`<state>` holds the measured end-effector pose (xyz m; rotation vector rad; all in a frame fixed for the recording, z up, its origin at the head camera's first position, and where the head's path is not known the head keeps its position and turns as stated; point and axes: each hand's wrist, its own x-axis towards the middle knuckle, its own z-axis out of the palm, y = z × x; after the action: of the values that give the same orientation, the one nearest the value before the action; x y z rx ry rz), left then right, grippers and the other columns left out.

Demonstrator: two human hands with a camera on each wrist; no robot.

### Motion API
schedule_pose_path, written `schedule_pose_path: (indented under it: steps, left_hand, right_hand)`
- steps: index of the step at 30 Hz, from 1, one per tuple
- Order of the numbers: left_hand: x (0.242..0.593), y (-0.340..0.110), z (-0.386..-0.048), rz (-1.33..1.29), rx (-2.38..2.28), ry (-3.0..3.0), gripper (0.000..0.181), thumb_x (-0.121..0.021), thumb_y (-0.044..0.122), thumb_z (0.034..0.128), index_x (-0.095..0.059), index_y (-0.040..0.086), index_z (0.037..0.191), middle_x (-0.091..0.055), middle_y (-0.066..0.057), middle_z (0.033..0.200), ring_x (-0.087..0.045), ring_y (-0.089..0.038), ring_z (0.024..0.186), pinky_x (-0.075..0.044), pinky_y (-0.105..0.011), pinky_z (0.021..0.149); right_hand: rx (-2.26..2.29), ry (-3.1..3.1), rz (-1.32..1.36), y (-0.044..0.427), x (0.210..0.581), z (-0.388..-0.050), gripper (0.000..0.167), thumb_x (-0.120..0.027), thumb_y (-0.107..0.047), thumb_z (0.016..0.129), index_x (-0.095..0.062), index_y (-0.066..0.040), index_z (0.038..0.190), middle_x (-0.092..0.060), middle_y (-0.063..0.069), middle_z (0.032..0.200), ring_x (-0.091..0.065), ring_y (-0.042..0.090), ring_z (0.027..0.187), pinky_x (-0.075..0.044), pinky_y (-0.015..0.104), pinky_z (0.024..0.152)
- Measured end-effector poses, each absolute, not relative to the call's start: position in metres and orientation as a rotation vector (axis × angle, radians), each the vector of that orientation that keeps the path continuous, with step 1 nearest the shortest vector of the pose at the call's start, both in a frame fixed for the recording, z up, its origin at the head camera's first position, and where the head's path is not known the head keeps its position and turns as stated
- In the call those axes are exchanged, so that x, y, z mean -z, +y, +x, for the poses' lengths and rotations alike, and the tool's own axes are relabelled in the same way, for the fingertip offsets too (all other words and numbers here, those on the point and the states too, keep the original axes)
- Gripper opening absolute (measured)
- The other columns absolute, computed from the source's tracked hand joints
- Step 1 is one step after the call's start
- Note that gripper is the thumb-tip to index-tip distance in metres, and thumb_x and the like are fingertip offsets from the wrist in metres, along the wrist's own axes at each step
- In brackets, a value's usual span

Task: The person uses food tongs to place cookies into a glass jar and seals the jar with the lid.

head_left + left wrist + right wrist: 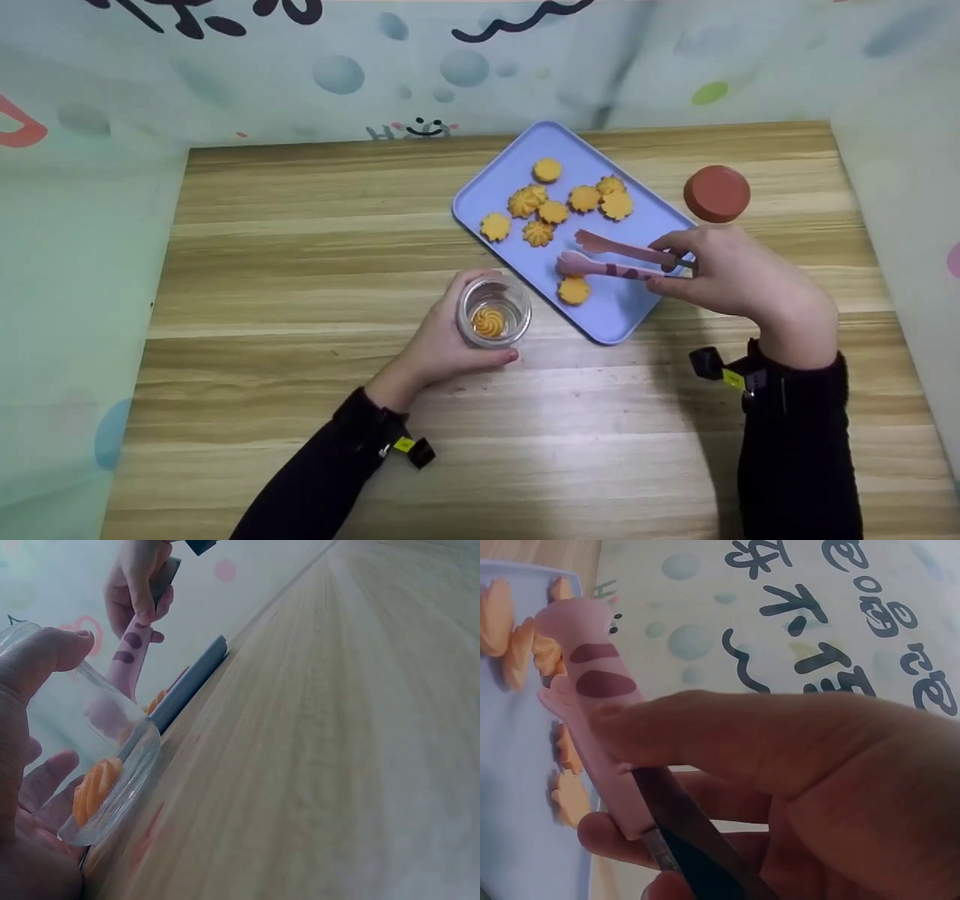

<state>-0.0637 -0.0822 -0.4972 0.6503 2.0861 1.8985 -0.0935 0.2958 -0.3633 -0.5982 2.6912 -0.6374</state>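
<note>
Cookies (583, 198), at least nine, share one tray (619, 313); right hand (735, 270) grips tongs (604, 268), left hand (444, 341) one jar (510, 301).

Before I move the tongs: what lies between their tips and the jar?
In the head view, the tray's rim and a strip of its surface lie between jar and tongs.

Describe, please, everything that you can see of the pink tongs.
The pink tongs look like smooth plastic, with two arms, dark bands on at least one, paw-like tips and a greyish section toward the handle. The person's right hand pinches them between thumb and fingers. The arms stand apart with nothing gripped between their tips, which extend over the lilac tray. Whether they touch the nearest cookie cannot be told.
</note>
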Motion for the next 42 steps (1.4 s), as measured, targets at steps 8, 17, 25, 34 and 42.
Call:
schedule_pose_path:
  steps: [8, 17, 25, 34, 42]
  left_hand:
    - [0.498, -0.081, -0.064, 0.672, -1.903, 2.086, 0.103, -0.105, 0.018, 0.072, -0.045, 0.015, 0.156, -0.064, -0.001, 0.145, -0.061, -0.022, 0.137, -0.042, -0.041, 0.125]
    - [0.498, -0.084, -0.063, 0.669, -1.918, 2.076, 0.103, -0.105, 0.019, 0.0723, -0.045, 0.016, 0.156, -0.063, 0.0, 0.147, -0.06, -0.022, 0.138, -0.043, -0.042, 0.125]
    - [0.497, -0.083, -0.064, 0.66, -1.916, 2.067, 0.105, -0.105, 0.017, 0.0712, -0.045, 0.014, 0.157, -0.062, -0.001, 0.148, -0.059, -0.023, 0.139, -0.042, -0.042, 0.125]
    - [0.498, -0.08, -0.064, 0.658, -1.913, 2.076, 0.105, -0.105, 0.019, 0.0715, -0.045, 0.014, 0.158, -0.063, -0.003, 0.148, -0.059, -0.025, 0.139, -0.042, -0.044, 0.124]
    - [0.496, -0.082, -0.064, 0.654, -1.889, 2.09, 0.103, -0.105, 0.02, 0.0724, -0.045, 0.016, 0.156, -0.063, 0.0, 0.147, -0.059, -0.021, 0.139, -0.042, -0.042, 0.125]
  right_hand:
    - [0.601, 2.69, -0.582, 0.295, 0.366, -0.094, 0.037, -0.084, -0.023, 0.097, -0.076, 0.002, 0.124, -0.08, 0.012, 0.103, -0.07, 0.027, 0.087, -0.056, 0.048, 0.078]
    - [0.621, 2.644, -0.491, 0.29, 0.37, -0.102, 0.04, -0.082, -0.023, 0.099, -0.074, 0.002, 0.129, -0.078, 0.016, 0.109, -0.068, 0.025, 0.086, -0.055, 0.044, 0.077]
    - [0.614, 2.688, -0.487, 0.29, 0.375, -0.105, 0.039, -0.085, -0.018, 0.097, -0.073, 0.002, 0.128, -0.078, 0.014, 0.106, -0.067, 0.028, 0.088, -0.055, 0.047, 0.079]
    - [0.601, 2.778, -0.609, 0.293, 0.381, -0.107, 0.035, -0.087, -0.014, 0.094, -0.076, 0.002, 0.123, -0.078, 0.013, 0.102, -0.065, 0.03, 0.088, -0.054, 0.047, 0.077]
    - [0.7, 2.879, -0.903, 0.296, 0.373, -0.1, 0.03, -0.088, -0.011, 0.093, -0.079, 0.0, 0.12, -0.076, 0.01, 0.101, -0.061, 0.019, 0.08, -0.051, 0.034, 0.067]
